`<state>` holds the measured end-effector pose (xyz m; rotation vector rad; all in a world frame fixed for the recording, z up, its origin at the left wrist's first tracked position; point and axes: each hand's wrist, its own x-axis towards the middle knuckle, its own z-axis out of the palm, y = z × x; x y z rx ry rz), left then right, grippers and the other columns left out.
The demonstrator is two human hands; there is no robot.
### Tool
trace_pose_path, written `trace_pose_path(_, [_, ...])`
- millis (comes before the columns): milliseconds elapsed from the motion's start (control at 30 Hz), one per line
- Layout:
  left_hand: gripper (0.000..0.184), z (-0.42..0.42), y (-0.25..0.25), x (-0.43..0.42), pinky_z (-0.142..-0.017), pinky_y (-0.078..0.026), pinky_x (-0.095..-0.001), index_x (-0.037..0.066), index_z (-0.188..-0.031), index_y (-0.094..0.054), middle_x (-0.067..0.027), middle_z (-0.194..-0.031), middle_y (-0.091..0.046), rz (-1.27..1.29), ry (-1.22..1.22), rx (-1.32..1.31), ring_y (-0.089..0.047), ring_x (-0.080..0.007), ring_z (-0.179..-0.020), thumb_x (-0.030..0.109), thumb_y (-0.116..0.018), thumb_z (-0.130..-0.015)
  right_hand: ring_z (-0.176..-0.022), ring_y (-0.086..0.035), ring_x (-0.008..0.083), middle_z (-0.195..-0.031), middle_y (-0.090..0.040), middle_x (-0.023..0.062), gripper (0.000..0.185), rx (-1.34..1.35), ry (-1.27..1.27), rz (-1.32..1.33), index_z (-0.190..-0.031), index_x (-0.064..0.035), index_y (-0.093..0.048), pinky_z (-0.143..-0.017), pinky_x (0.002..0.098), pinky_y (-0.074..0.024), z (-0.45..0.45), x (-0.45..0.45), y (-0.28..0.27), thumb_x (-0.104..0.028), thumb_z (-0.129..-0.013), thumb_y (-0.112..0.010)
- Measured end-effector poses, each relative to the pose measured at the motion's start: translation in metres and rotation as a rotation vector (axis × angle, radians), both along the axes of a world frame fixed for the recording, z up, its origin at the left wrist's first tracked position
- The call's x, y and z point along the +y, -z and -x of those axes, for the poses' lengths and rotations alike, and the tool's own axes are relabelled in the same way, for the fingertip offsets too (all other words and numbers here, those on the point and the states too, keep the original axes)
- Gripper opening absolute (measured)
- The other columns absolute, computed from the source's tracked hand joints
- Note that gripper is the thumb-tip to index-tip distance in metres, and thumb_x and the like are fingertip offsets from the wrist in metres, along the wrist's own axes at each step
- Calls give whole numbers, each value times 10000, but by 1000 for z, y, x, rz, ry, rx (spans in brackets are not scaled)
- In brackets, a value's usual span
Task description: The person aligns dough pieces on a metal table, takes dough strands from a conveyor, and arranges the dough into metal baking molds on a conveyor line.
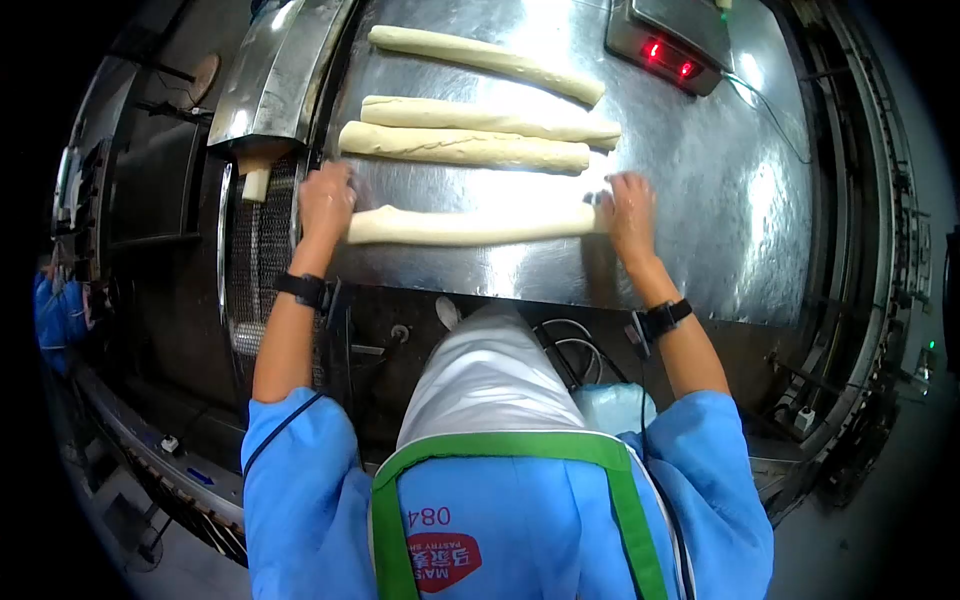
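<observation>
A long pale dough roll (470, 226) lies crosswise near the front edge of the steel table (700, 240). At its left end is my left hand (327, 203), fingers curled and a little blurred. My right hand (629, 212) closes around the roll's right end, its fingers bent over the dough. Beyond this roll, two more dough rolls lie side by side, a nearer one (465, 146) and a farther one (490, 118), touching each other. Another dough roll (485, 62) rests at a slant farther back. The undersides of both hands are hidden.
A scale (670, 45) with red digits stands at the back right, a cable trailing from it. Left of the table, a metal machine chute (275, 80) has a dough piece (256, 185) at its mouth, above a mesh conveyor (262, 250). Another person's blue clothing (60, 310) shows far left.
</observation>
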<state>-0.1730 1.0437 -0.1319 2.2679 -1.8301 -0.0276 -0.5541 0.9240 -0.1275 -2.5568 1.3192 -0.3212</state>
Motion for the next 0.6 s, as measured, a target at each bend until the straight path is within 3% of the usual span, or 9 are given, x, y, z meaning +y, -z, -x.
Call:
trace_pose_path(67, [145,8,-7,-14,-666,-430,-388,45,-811,-568,-134,-747,-568,163,-60,-6,-543,-310,-726,73,-540,-671,-788,-492,260,-809,-531,125,238,-127,22,352,-854,-40,-576,-681,385,-393,-20,-6,-12,-188,-670,-607])
trace_pose_path(100, [156,22,-12,-18,-652,-431,-394,49,-821,-571,-135,-749,-568,194,-14,37,-546,-310,-725,84,-540,-673,-864,-470,250,-880,-523,115,323,-57,-103,54,-950,-53,-540,-747,396,-363,-24,-6,-9,-212,-677,-608])
trace_pose_path(133, [267,34,-10,-14,-695,-411,-395,66,-932,-550,-105,-843,-562,232,254,165,-532,-279,-816,172,-570,-688,-872,-467,245,-904,-515,101,352,-73,-173,164,-986,-61,-514,-761,404,-352,-30,5,-5,-212,-681,-604])
trace_pose_path(167, [404,55,-3,-5,-781,-357,-394,88,-1042,-505,-72,-931,-535,135,285,-28,-489,-232,-913,251,-598,-684,-881,-463,239,-928,-508,86,383,-93,-245,278,-1022,-68,-488,-774,413,-341,-38,18,-7,-212,-686,-600])
trace_pose_path(233, [487,65,6,6,-840,-300,-394,111,-1093,-473,-47,-965,-513,65,230,-70,-450,-198,-965,274,-632,-663,-868,-475,233,-939,-503,60,404,-83,-214,282,-1044,-82,-470,-771,409,-336,-35,31,2,-207,-681,-599])
trace_pose_path(300, [497,64,8,21,-836,-303,-386,118,-1093,-478,-43,-966,-510,32,278,-63,-453,-197,-961,273,-642,-650,-818,-481,227,-890,-501,44,387,153,-177,142,-1039,-96,-479,-742,395,-337,-25,47,4,-195,-680,-587])
trace_pose_path(400, [489,58,8,56,-835,-323,-376,132,-1051,-519,-43,-975,-511,-41,480,71,-465,-212,-951,316,-655,-619,-878,-467,244,-917,-506,73,402,103,-309,107,-1047,-90,-480,-779,381,-330,8,59,-1,-122,-662,-591])
trace_pose_path(467, [424,46,4,49,-818,-351,-374,137,-1016,-548,-90,-1030,-502,-35,593,178,-474,-255,-934,258,-663,-626,-824,-474,257,-867,-510,85,308,-69,-436,-171,-974,-81,-516,-736,361,-357,18,45,-10,-69,-669,-558])
trace_pose_path(600, [369,23,2,-15,-849,-325,-385,127,-1055,-528,-95,-1098,-470,135,198,48,-444,-256,-994,208,-599,-702,-813,-479,243,-882,-515,80,268,16,-170,197,-966,-64,-520,-694,350,-373,-8,-19,-7,-130,-709,-552])
